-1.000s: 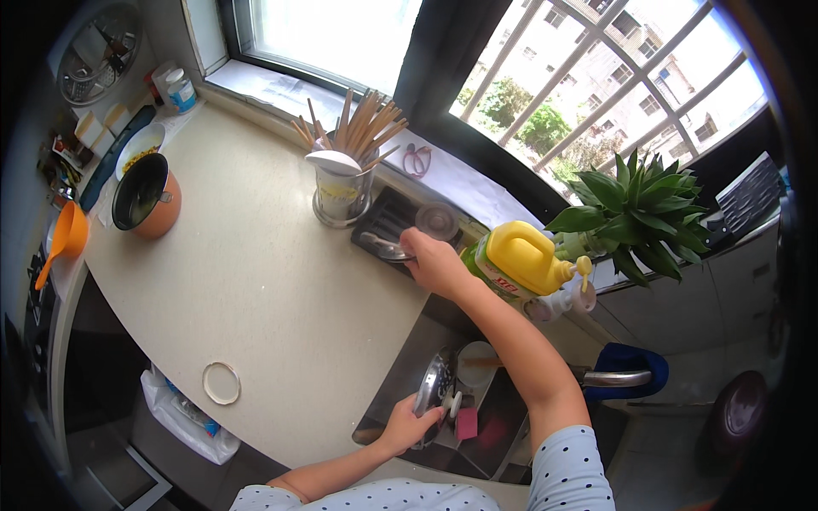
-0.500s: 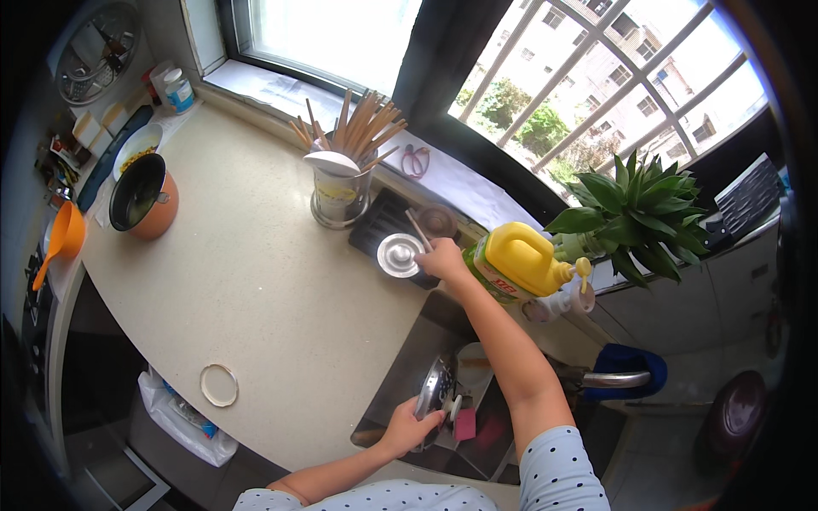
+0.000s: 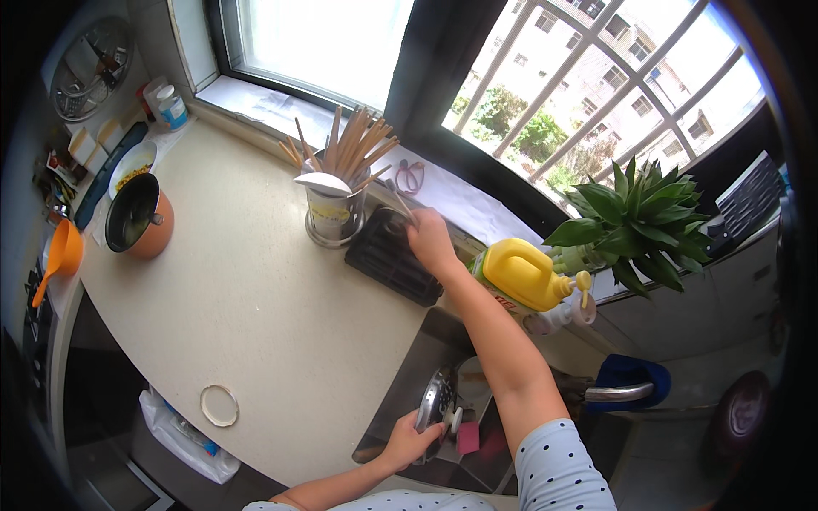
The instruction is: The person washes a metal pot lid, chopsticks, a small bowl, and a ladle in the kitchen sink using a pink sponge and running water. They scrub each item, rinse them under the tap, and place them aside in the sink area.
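Left hand (image 3: 411, 441) is gripping a metal lid (image 3: 438, 393) — right hand (image 3: 432, 240), nearer the black tray (image 3: 385, 266), is holding a stick (image 3: 400, 197) slanting windowward.

Bright daylight enters from the far side, where the left window pane (image 3: 319, 49) glares washed-out white. The pale desk (image 3: 264, 315) is evenly lit; deep shadow fills the area below its near-left edge. Fisheye distortion bends the outer lines, and blackness rings the corners.
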The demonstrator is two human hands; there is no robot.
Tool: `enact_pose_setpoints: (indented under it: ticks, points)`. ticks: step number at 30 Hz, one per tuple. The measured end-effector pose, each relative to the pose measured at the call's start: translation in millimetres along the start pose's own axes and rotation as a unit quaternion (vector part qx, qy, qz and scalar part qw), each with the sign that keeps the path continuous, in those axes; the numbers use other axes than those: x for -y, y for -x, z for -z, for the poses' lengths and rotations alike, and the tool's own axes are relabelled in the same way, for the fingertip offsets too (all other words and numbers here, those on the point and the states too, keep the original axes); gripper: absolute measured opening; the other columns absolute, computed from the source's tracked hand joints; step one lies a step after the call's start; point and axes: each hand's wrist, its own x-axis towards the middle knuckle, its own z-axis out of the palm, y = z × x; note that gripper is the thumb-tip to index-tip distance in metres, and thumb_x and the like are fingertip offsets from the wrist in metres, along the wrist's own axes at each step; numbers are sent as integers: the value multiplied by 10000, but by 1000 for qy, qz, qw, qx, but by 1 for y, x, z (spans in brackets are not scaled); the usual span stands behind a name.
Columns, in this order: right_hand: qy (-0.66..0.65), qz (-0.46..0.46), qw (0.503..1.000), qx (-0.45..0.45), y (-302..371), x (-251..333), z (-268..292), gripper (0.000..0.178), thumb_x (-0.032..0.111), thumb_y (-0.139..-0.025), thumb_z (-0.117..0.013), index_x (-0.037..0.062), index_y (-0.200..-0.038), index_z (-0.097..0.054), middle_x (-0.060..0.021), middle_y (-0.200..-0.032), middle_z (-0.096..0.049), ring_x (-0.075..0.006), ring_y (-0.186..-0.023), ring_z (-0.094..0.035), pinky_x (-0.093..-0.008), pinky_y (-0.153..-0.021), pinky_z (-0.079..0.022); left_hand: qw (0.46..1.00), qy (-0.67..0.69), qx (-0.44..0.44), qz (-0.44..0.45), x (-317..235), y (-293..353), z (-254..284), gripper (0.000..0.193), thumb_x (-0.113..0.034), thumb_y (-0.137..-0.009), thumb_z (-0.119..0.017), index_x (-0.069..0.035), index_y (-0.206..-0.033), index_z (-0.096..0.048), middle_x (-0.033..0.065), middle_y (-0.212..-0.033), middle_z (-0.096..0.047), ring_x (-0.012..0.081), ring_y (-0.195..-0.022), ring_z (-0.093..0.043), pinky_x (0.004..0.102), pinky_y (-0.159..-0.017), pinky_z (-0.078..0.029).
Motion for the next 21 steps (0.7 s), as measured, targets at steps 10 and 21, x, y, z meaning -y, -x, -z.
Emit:
enact_pose_setpoints:
  ticks: [10,21]
  points:
    - [-136,-90,987,-9,46,43,55,314,39,-823,-484,-10,-1131,-449,-175,-802,-576,-312,-681,-576,-364,-652,-466,999,-47,-5,-17,-14,-6,2,268,-72,-767,-643,1,-1006,-545,34,-870,-592,91,-784,-534,249,-701,-445]
    - [-117,-264,949,127,260,130,252,271,45,-828,-525,36,-1097,-553,-117,-845,-602,-181,-716,-583,-288,-653,-462,988,-44,127,-81,-59,18,-4,367,-52,-760,-639,-14,-1087,-476,56,-973,-561,101,-876,-537,256,-761,-447]
